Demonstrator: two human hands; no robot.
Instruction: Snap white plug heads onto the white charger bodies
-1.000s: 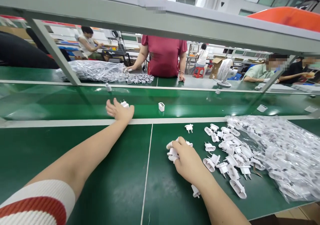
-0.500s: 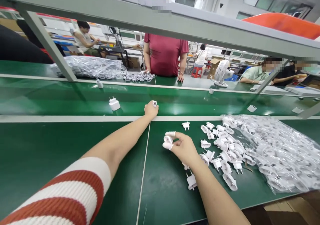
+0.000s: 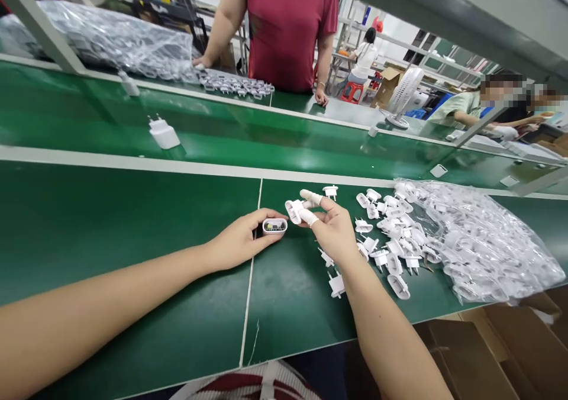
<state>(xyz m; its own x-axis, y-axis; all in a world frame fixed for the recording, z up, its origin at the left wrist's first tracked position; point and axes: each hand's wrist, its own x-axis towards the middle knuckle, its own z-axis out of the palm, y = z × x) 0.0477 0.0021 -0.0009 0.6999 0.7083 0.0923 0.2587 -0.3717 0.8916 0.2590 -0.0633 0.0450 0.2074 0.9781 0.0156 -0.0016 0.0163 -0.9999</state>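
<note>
My left hand (image 3: 239, 237) is closed around a white charger housing (image 3: 275, 226), whose oval open end faces me and shows small electronic parts inside. Just right of it, my right hand (image 3: 331, 222) pinches a white plug cap (image 3: 293, 210) between thumb and fingers wearing white finger cots. The two pieces are close together but apart. Loose plug caps with two pins (image 3: 393, 228) lie scattered to the right of my right hand, and another plug cap (image 3: 336, 284) lies nearer me, below the wrist.
A clear plastic bag (image 3: 497, 246) full of white caps lies at the right. On the green conveyor belt (image 3: 239, 142) stands an assembled white charger (image 3: 163, 134). Across it, a person in a red shirt (image 3: 288, 33) stands by more caps. A metal frame (image 3: 444, 39) crosses above.
My left hand has come back from the belt toward me with the charger housing, now beside my right hand. My right hand still holds the plug cap, its open side turned. The view has tilted down.
</note>
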